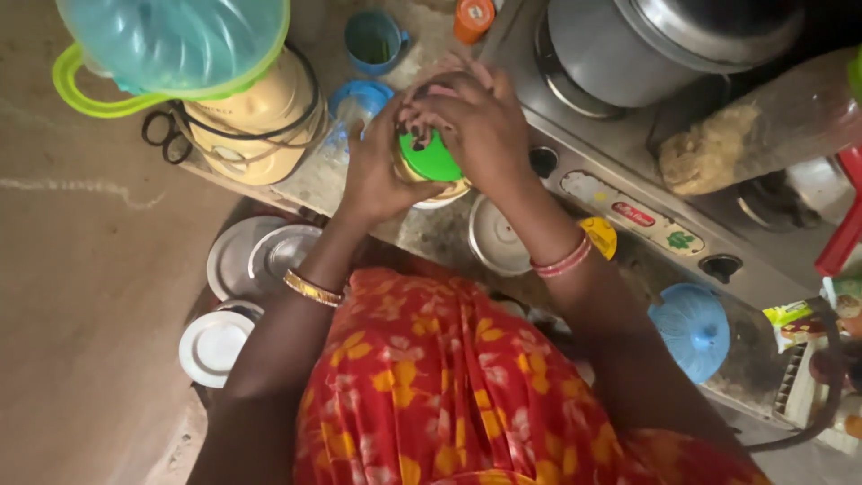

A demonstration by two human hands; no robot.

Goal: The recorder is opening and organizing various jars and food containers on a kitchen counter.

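Both hands meet over the counter (431, 235), closed around a small jar with a green lid (431, 157). The left hand (377, 175) wraps the jar's side from the left, fingers curled tight against it, thumb near the lid's edge. The right hand (476, 121) sits over the top and far side, fingers bent down onto the lid with dark-painted nails showing; between the two hands only the green top and a sliver of yellowish body can be seen. The jar is held just above the counter's front part, with a white dish (437, 200) peeking out beneath it. A gold bangle circles the left wrist (312, 288) and pink-red bangles the right (563, 260). To the left stands a cream mixer base (256, 135) carrying a translucent blue-green jug with a lime handle (171, 45), with black scissors (163, 136) lying beside it. A blue mug (373, 40) stands behind the hands, and a steel pot (646, 40) sits on the stove (646, 193) to the right. A round steel lid (496, 238) lies near the right forearm, a blue domed lid (693, 328) farther right, and steel plates (256, 260) are stacked below the counter.
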